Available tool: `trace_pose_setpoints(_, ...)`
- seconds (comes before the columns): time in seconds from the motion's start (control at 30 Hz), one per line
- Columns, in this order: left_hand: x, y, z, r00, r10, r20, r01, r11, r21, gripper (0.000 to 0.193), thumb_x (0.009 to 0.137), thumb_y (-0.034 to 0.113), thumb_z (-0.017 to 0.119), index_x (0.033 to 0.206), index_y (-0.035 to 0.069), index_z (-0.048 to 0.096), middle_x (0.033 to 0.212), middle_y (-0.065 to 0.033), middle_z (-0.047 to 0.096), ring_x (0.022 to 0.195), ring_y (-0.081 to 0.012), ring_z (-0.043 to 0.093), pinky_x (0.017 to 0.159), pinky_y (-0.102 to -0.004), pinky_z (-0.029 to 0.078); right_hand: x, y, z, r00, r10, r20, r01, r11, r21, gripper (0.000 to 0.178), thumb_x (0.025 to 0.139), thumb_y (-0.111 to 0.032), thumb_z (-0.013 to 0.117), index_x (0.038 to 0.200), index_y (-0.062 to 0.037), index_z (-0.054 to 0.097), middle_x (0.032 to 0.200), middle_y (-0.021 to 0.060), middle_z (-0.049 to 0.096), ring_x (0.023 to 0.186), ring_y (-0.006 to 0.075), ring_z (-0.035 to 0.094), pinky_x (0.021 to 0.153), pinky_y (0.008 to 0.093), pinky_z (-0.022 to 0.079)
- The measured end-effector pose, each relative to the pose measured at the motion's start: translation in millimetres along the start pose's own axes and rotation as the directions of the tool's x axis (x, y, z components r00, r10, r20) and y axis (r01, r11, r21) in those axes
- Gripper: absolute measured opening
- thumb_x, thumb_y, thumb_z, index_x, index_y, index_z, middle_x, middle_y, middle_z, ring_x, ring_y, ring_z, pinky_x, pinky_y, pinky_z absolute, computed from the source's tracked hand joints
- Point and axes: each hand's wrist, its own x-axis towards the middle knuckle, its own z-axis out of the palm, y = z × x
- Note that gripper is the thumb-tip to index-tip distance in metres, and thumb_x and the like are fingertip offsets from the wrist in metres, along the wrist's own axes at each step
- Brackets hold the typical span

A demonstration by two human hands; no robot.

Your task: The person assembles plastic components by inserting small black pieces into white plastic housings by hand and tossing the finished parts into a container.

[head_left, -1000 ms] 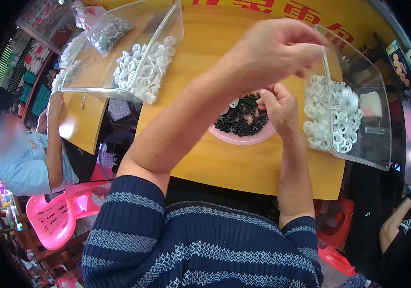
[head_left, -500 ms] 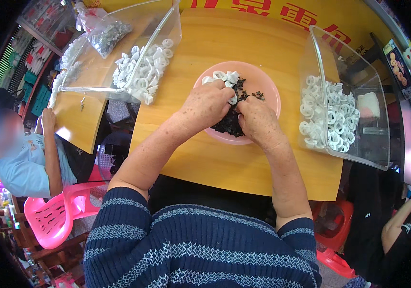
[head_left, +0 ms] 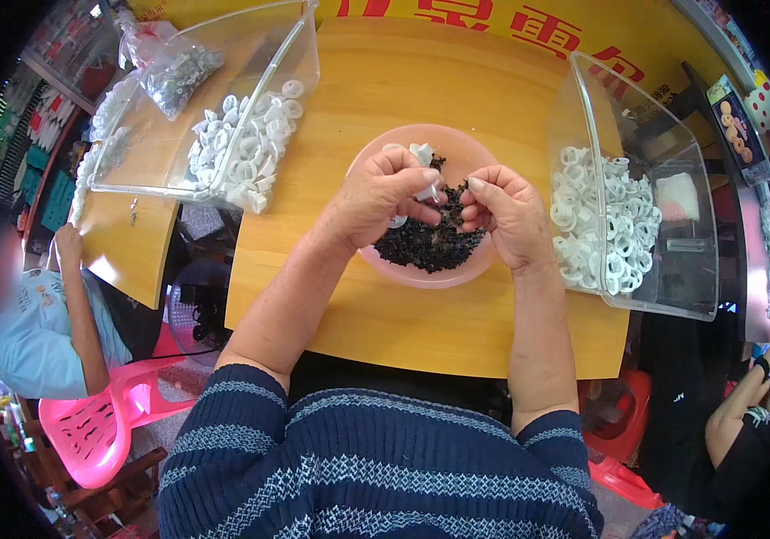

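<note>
A round pink plate [head_left: 443, 278] on the wooden table holds a heap of small black parts [head_left: 430, 244] and a few white plastic rings [head_left: 421, 154]. Over its left side, my left hand [head_left: 392, 187] is closed on a white ring, with part of the ring showing between thumb and fingers. My right hand [head_left: 504, 208] is raised over the plate's right side, thumb and forefinger pinched on a tiny dark piece, seemingly one of the black parts. The two hands are apart, with the black heap visible between and below them.
Clear plastic bins of white rings stand at the left [head_left: 293, 67] and right [head_left: 701, 269] of the yellow wooden table [head_left: 349, 314]. A bag of small grey parts [head_left: 174, 76] lies in the left bin. One person sits at far left by a pink chair [head_left: 88, 431]; another is at far right.
Both hands have lifted from the black heap, and the right has moved away from the left with its fingers pinched. The whole view has shifted slightly.
</note>
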Motion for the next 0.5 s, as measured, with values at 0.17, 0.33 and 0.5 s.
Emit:
trace_pose_setpoints(0.17,-8.1,-4.3,8.1,0.991,-0.103,0.083,0.101,0.994,0.032,0.014,0.081,0.014,0.055,0.088,0.001,0.056,0.08,-0.0038,0.056,0.068,-0.0092,0.056,0.051,-0.0208,0.05,0.3,2.8,4.3,1.0,0.001,0.016,-0.002,0.999,0.033,0.011,0.082,-0.012,0.052,0.083,-0.0018,0.053,0.071,0.0042,0.056,0.057,0.0091,0.054,0.052,0.0207,0.046)
trace_pose_setpoints(0.33,-9.2,-7.7,5.2,0.999,-0.053,-0.001,0.052,0.968,0.247,0.02,0.081,0.015,0.055,0.094,0.001,0.057,0.079,-0.0022,0.057,0.067,-0.006,0.054,0.052,-0.0196,0.049,-4.3,5.5,20.9,0.986,-0.147,-0.083,0.126,0.968,-0.218,0.01,0.084,-0.01,0.05,0.087,-0.0007,0.053,0.07,0.0016,0.056,0.057,0.0067,0.052,0.054,0.02,0.046)
trace_pose_setpoints(0.5,-10.1,-9.4,4.3,0.999,-0.031,-0.004,0.031,0.963,0.267,0.015,0.08,0.015,0.056,0.087,0.002,0.058,0.074,0.0001,0.055,0.066,-0.0055,0.052,0.052,-0.0194,0.047,-9.4,9.5,28.2,0.927,-0.369,-0.058,0.275,0.778,-0.566,0.01,0.082,-0.009,0.052,0.082,-0.0002,0.056,0.068,0.0012,0.058,0.061,0.0074,0.054,0.056,0.0203,0.044)
